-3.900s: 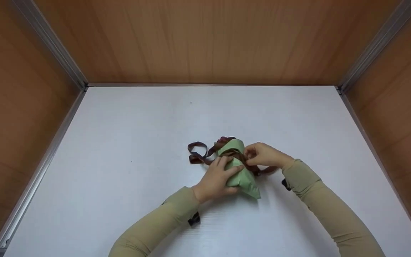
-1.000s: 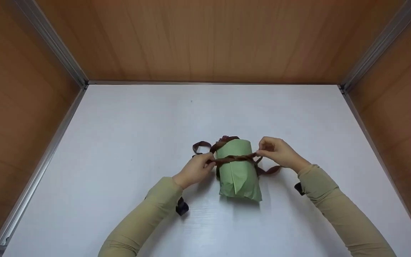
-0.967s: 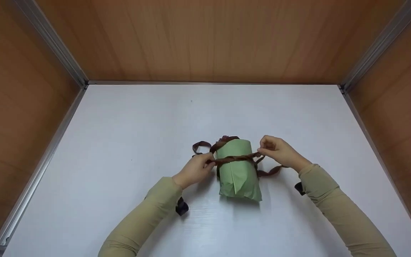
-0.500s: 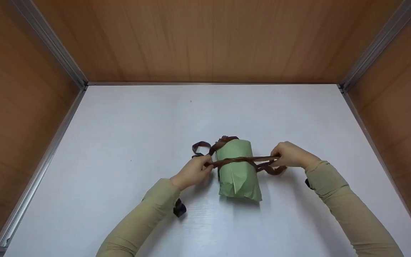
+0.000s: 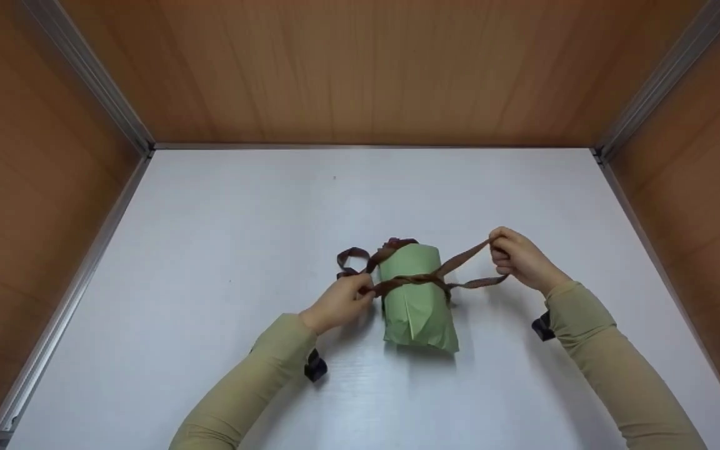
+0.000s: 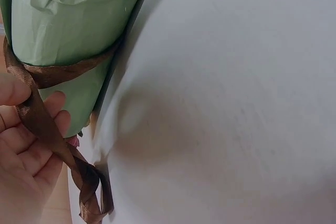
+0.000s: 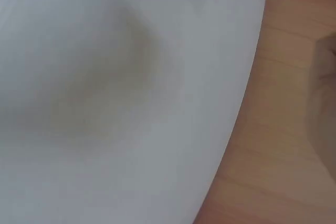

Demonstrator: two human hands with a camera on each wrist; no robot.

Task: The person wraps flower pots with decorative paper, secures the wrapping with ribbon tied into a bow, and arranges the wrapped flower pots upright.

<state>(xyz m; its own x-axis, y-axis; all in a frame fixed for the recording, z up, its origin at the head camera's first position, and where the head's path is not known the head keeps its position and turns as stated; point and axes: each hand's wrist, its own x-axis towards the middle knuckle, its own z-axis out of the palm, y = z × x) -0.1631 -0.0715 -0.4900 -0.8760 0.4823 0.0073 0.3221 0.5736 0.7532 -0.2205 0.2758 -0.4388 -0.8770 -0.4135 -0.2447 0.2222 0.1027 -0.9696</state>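
Note:
A bundle wrapped in green paper (image 5: 419,315) lies on the white table, with a brown satin ribbon (image 5: 411,280) crossed around its middle. Something dark red, perhaps a flower (image 5: 394,241), peeks out at its far end. To the left of the bundle, my left hand (image 5: 339,302) pinches the ribbon between thumb and fingers; in the left wrist view the ribbon (image 6: 42,121) runs across that palm and dangles in a loose twist. Raised to the right, my right hand (image 5: 522,257) grips the ribbon, with two brown strands stretching from it to the bundle.
Wooden panels (image 5: 360,75) with metal edging enclose the white table (image 5: 241,219) at the back and both sides. A loose ribbon loop (image 5: 354,255) lies left of the bundle's far end. A small black device (image 5: 315,366) hangs under the left wrist.
From pressing on the bundle, my left hand has shifted left and now pinches the ribbon. My right hand has pulled ribbon out to the right and lifted it; the bundle has turned straighter.

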